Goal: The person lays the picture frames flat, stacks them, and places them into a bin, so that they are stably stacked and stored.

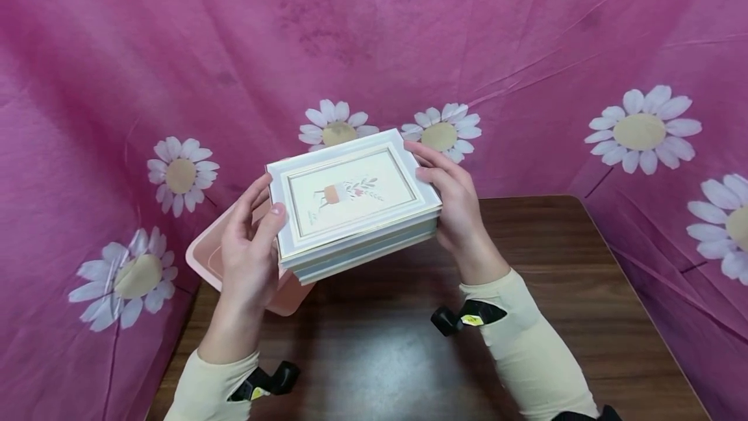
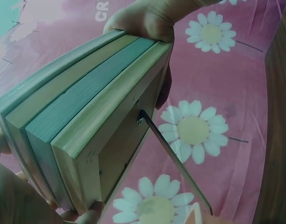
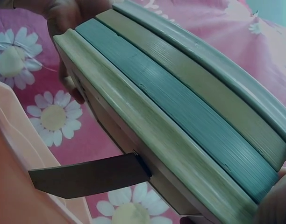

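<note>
Both hands hold a stack of several picture frames (image 1: pixel 350 226) above the table, tilted toward me. The top frame (image 1: pixel 362 184) is white with a thin gold line, around a print of an orange-potted plant with leaves and a pink flower. My left hand (image 1: pixel 248 249) grips the left end, thumb on the top face. At the right end my right hand (image 1: pixel 458 206) holds on with fingers along the edge. In the left wrist view, the frames show green-grey and beige side edges, and a support leg (image 2: pixel 175 161) sticks out from the bottom frame's back.
A pink plastic bin (image 1: pixel 286 297) stands on the left of the brown wooden table (image 1: pixel 543 265), partly hidden behind the left hand and the stack. Pink cloth (image 1: pixel 409 31) with white daisies hangs around the table's back and sides.
</note>
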`<state>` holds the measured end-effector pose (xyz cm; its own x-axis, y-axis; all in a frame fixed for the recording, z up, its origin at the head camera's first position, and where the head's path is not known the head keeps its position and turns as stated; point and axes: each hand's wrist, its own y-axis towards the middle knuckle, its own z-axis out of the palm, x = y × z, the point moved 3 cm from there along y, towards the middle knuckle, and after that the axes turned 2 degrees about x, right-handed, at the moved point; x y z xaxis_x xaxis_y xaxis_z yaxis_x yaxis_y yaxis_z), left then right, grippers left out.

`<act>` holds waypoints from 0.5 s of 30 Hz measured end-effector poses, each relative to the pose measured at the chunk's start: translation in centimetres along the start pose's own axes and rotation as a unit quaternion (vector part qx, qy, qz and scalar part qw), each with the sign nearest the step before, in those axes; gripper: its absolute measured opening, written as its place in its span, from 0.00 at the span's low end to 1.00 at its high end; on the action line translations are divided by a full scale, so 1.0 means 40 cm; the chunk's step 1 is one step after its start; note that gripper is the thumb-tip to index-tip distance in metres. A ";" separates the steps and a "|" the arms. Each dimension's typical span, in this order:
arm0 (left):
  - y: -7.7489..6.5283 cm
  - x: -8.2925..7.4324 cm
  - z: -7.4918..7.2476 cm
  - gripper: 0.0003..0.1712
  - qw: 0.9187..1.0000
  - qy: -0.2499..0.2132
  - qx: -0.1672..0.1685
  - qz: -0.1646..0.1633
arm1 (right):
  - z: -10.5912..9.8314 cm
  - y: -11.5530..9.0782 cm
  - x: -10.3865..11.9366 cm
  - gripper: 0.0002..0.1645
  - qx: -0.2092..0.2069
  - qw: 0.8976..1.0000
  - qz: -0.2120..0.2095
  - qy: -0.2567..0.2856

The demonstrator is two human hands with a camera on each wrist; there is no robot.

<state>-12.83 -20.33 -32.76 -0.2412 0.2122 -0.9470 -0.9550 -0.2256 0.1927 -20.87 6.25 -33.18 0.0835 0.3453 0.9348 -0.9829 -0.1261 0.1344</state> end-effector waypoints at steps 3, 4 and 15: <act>-0.001 -0.010 -0.013 0.31 1.000 0.001 -0.011 -0.005 | 0.017 0.010 -0.003 0.31 0.007 1.000 -0.003 -0.002; -0.001 -0.013 -0.016 0.31 1.000 -0.001 -0.014 -0.004 | 0.023 0.014 -0.004 0.31 0.011 1.000 -0.004 0.001; -0.002 -0.035 -0.062 0.29 0.998 -0.001 -0.059 0.018 | 0.082 0.059 -0.025 0.31 0.038 0.999 0.005 0.000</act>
<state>-12.01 -22.97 -32.09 -0.2761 0.2043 -0.9392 -0.9184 -0.3441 0.1952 -22.71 2.56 -32.71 0.0743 0.3445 0.9358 -0.9683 -0.1994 0.1502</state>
